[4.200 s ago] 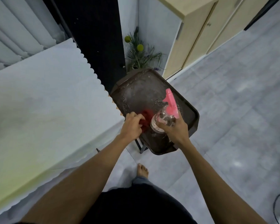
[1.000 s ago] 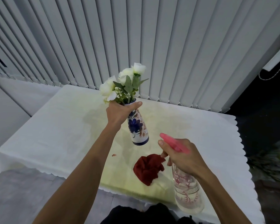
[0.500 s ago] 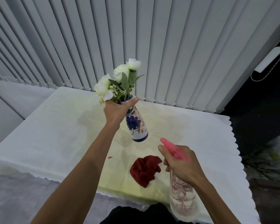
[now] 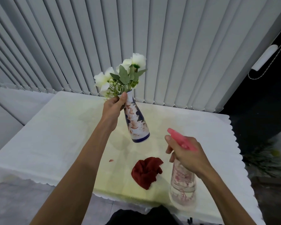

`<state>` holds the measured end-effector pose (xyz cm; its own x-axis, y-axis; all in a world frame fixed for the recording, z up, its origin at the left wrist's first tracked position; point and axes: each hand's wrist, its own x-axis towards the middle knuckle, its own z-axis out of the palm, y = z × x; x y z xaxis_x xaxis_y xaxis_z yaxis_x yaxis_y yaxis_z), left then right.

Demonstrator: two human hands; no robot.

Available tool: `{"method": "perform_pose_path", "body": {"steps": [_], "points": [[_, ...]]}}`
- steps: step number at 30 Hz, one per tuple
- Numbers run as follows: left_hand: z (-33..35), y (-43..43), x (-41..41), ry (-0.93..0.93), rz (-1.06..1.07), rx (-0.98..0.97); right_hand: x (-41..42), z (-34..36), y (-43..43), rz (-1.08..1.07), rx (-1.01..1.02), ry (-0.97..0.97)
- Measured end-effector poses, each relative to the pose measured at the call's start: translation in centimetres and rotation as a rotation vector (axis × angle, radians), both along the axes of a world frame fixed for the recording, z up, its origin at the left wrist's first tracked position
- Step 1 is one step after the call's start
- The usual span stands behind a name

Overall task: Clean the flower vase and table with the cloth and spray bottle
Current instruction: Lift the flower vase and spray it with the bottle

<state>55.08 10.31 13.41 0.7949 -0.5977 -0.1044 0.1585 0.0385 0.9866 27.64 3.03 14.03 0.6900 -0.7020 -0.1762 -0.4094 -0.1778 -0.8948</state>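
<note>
The left hand (image 4: 114, 106) is clenched around the neck of the flower vase (image 4: 136, 122) and holds it in the air above the table (image 4: 55, 130), its base clear of the white tablecloth and tipped slightly toward the right. Half a second ago the blue flower motif faced the camera; now a side painted mostly with reddish-brown marks shows, so the vase has been turned in the grip. It also sits higher than a second ago, when its base was close to the cloth surface. The white flowers (image 4: 120, 73) are still in the mouth of the vase.

The right hand (image 4: 185, 153) grasps the spray bottle (image 4: 182, 181) around its pink trigger head (image 4: 180, 140), with the forefinger lying forward along the head and the nozzle pointing up and left toward the vase. The bottle's clear body hangs near the table's front edge. Whether the trigger is being squeezed cannot be told; no mist is visible.

The red cloth (image 4: 146, 171) lies crumpled on the table between the two arms, untouched, in the same place as before. A small reddish scrap (image 4: 111, 160) lies just left of it.

Judging from this, the person is presenting a fresh side of the vase to the sprayer, so the wetting step is under way and wiping the vase and the table remains to be done.
</note>
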Motion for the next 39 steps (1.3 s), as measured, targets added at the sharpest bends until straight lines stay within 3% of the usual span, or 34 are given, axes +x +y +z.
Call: {"method": "perform_pose_path", "body": {"steps": [9,15,23,31,39], "points": [[0.5,0.8,0.0,-0.044,-0.211,-0.039,0.9,0.2,0.1,0.066,0.053,0.017],[1.0,1.1,-0.3,-0.003,-0.318,-0.054,1.3,0.9,0.0,-0.001,0.014,-0.039],[1.8,1.6,0.9,0.057,-0.342,-0.160,-0.5,-0.8,1.7,0.062,0.036,0.142],[1.3,1.6,0.9,0.035,-0.408,-0.123,2.3,2.3,0.8,-0.003,-0.007,-0.017],[0.7,1.7,1.4,-0.021,-0.386,-0.075,2.2,0.9,0.9,-0.027,-0.013,0.060]]}}
